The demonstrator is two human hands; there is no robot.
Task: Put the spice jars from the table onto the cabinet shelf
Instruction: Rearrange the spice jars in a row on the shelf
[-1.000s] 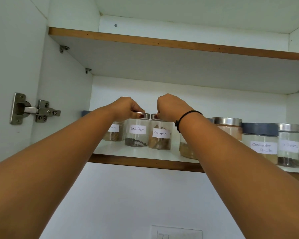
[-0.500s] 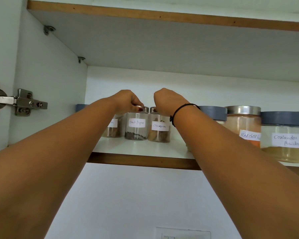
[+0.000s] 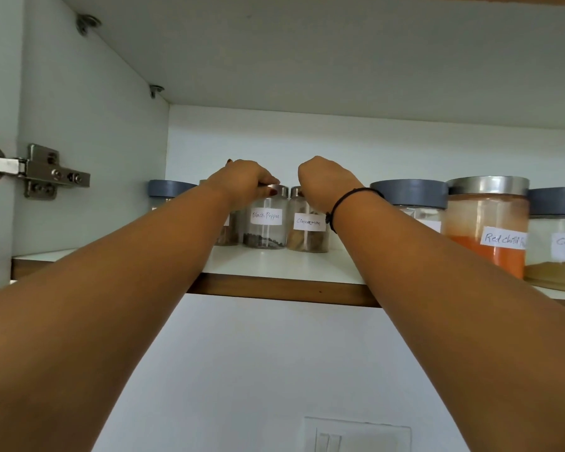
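Note:
Two small glass spice jars with silver lids stand side by side on the white cabinet shelf. The black pepper jar is on the left, and my left hand grips its lid from above. My right hand, with a black band at the wrist, holds the lid of the cinnamon jar beside it. A third small jar stands just left of the pepper jar, mostly hidden by my left forearm.
Larger jars line the shelf: a grey-lidded one at the far left, another grey-lidded jar, a red chilli jar and a coriander jar on the right. A door hinge sits left; a wall switch below.
The camera has come closer and tilted down, so the shelf looks larger. Both hands stay on the lids of the two jars, which have not visibly shifted.

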